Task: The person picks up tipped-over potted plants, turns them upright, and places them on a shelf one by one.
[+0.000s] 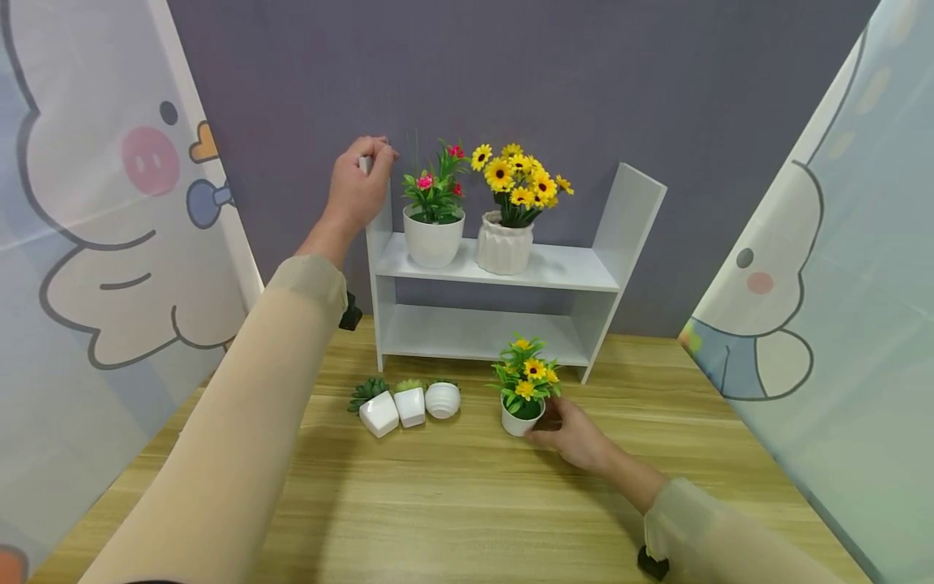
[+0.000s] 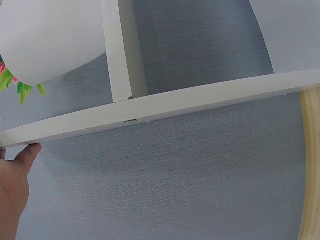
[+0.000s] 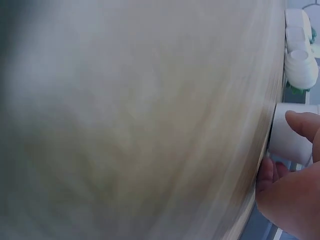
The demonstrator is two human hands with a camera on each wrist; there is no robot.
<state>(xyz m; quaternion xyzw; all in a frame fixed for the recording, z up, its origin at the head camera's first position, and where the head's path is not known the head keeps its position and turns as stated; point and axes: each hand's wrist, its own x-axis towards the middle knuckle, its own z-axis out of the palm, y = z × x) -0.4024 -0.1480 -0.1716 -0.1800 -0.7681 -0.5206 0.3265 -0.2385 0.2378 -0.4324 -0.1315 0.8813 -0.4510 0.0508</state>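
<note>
At the upper left my left hand (image 1: 361, 180) grips the top of the left side panel of a white two-tier shelf (image 1: 503, 280). In the left wrist view, its thumb touches the panel's edge. My right hand (image 1: 572, 434) holds a small white pot of yellow artificial flowers (image 1: 524, 397) from the right, in front of the shelf. The right wrist view shows the thumb against the white pot (image 3: 290, 131), with the other fingers partly hidden. On the upper tier stand a white pot with red flowers (image 1: 434, 235) and a ribbed white vase of yellow sunflowers (image 1: 505, 243).
Left of the held pot, several small succulents in white pots (image 1: 411, 405) lie tipped over on the wooden table (image 1: 438, 503). A grey wall (image 1: 511, 65) stands behind the shelf. Cartoon-printed curtains (image 1: 87, 203) flank both sides.
</note>
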